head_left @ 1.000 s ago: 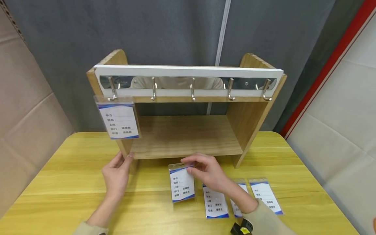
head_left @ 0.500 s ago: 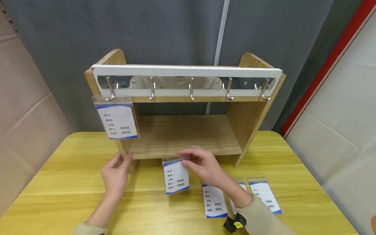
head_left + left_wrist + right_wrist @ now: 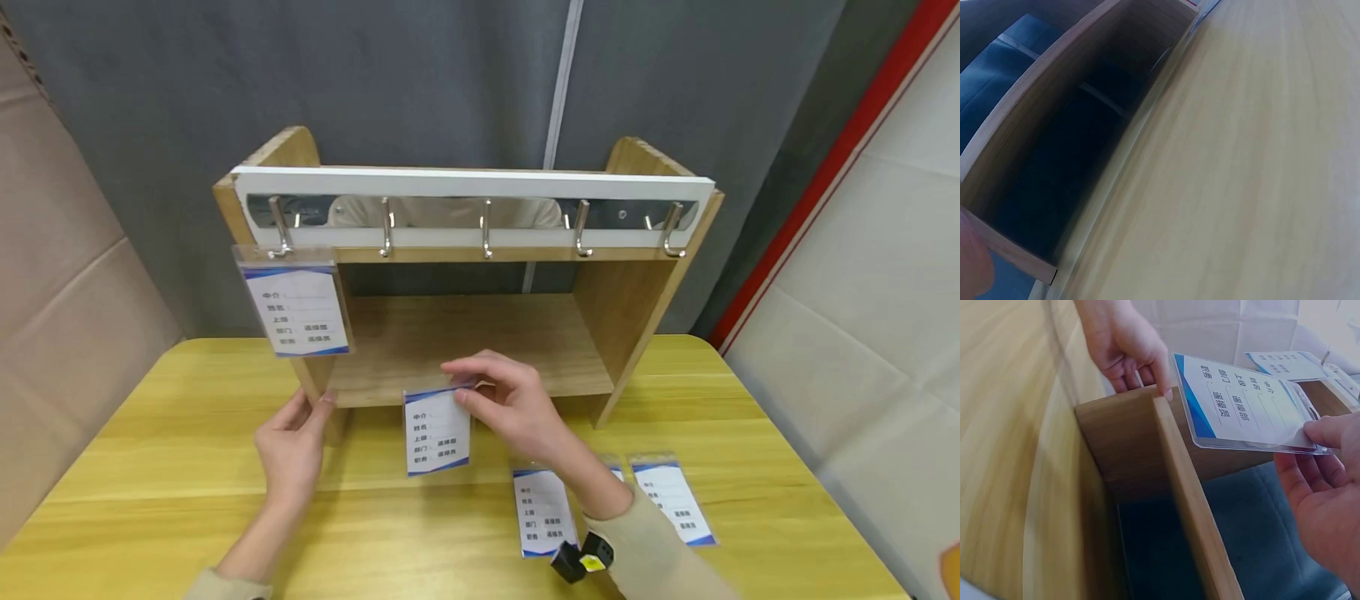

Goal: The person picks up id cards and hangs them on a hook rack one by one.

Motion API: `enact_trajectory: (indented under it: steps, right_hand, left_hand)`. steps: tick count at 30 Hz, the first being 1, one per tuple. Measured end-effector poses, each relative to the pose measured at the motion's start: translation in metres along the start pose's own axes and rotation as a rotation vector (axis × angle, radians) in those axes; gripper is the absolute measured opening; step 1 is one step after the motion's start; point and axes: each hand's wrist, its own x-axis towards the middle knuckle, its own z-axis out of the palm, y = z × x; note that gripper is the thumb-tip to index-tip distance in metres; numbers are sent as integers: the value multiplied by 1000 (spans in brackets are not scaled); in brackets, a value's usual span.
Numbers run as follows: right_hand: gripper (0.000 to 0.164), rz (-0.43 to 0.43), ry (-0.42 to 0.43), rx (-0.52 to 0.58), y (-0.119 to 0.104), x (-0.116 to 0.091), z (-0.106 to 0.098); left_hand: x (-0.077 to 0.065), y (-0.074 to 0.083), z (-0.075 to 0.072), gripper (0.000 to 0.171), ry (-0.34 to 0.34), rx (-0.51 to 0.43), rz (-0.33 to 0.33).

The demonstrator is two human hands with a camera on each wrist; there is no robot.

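A clear-sleeved name badge [image 3: 437, 433] with blue corners is pinched at its top edge by my right hand [image 3: 517, 408], between thumb and fingers. It hangs in front of the lower board of a wooden shelf [image 3: 465, 342]. In the right wrist view the badge [image 3: 1241, 406] shows its printed face and the slot near the thumb. My left hand [image 3: 291, 458] grips the foot of the shelf's left side panel, thumb on the front edge. Another badge [image 3: 296, 312] hangs on the leftmost metal hook [image 3: 280, 227] of the white rail [image 3: 435, 182].
More badges lie on the yellow wooden table: one [image 3: 543, 517] beside my right forearm, one [image 3: 675, 504] farther right, and one mostly hidden under the forearm. Several hooks to the right along the rail carry nothing. A grey curtain [image 3: 420, 83] stands behind the shelf.
My right hand has lifted the badge up and to the left, from low over the table to the shelf's lower front edge. The left hand keeps its grip in place.
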Motion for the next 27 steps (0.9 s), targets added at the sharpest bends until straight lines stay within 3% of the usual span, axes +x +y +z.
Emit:
enact_trajectory:
  steps: [27]
  right_hand:
    - [23, -163, 70, 35, -24, 34, 14]
  left_hand:
    - [0, -1, 0, 35, 1, -20, 29]
